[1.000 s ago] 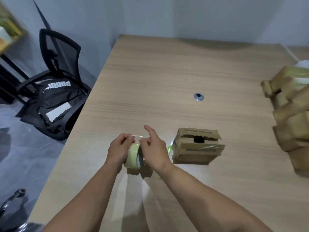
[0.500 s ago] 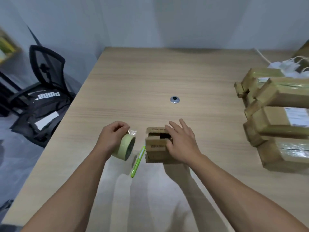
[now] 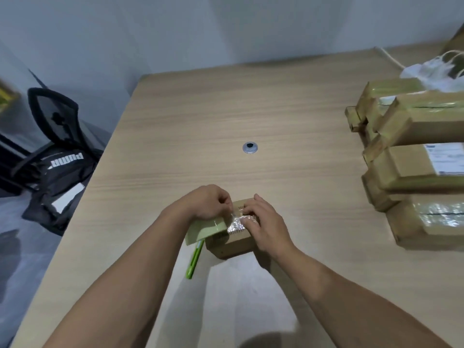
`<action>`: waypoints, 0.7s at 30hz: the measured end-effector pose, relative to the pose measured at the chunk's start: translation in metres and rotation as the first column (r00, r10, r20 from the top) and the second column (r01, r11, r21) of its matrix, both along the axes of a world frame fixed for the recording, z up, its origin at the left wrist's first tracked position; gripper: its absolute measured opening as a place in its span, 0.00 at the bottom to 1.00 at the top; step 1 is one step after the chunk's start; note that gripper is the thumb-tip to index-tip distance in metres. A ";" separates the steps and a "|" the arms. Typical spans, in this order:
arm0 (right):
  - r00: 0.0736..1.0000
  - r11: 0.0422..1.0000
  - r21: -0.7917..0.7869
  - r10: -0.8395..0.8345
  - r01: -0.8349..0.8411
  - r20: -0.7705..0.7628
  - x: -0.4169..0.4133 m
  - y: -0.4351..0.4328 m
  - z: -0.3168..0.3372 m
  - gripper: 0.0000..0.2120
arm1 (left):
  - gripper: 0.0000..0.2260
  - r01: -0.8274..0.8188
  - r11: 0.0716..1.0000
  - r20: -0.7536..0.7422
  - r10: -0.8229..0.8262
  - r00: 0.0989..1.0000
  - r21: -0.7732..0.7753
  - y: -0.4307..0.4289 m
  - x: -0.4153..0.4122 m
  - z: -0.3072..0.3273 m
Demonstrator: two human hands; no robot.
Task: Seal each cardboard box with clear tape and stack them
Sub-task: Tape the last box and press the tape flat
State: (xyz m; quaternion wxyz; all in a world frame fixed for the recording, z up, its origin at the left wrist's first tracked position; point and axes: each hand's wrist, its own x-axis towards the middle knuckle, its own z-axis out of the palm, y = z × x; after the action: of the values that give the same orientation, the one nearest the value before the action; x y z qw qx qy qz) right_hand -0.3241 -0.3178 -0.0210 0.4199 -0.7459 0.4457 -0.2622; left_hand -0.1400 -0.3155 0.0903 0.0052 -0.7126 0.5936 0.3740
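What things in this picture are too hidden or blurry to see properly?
Head view only:
- Small box top: covered by left hand, right hand and tape.
- Tape roll: partly under the left hand.
- Green stick: top end hidden beneath the roll.
- Box stack: cut off by right edge.
- White label: print too blurry to read.

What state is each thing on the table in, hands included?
small box, closed, tape strip partly across its top
tape roll, held, strip pulled out onto the box
left hand, grips the tape roll
right hand, presses the strip down
green tool, lying flat beside the box
stacked boxes, taped and piled
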 end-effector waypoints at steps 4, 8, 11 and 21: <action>0.950 0.927 0.297 -0.279 0.228 0.142 0.000 0.007 0.004 0.21 | 0.05 0.036 0.996 -0.020 -0.034 0.999 0.080 -0.029 -0.024 -0.003; 0.919 0.874 0.432 -0.336 0.223 0.205 -0.005 0.008 -0.004 0.22 | 0.06 0.075 0.990 0.007 -0.077 0.997 0.122 -0.047 -0.037 -0.012; 0.910 0.848 0.504 -0.326 0.161 0.257 -0.013 0.006 -0.006 0.20 | 0.03 0.106 0.980 0.037 -0.114 0.993 0.170 -0.055 -0.043 -0.015; 0.875 0.756 0.651 -0.360 0.070 0.323 -0.031 0.001 0.002 0.18 | 0.08 0.109 0.970 0.161 -0.146 0.976 0.216 -0.066 -0.056 -0.026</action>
State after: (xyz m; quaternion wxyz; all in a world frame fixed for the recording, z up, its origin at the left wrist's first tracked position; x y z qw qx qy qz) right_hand -0.3550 -0.3172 -0.0192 0.6949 -0.4309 0.4877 -0.3060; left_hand -0.1958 -0.3820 0.0641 0.1556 -0.6986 0.5936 0.3679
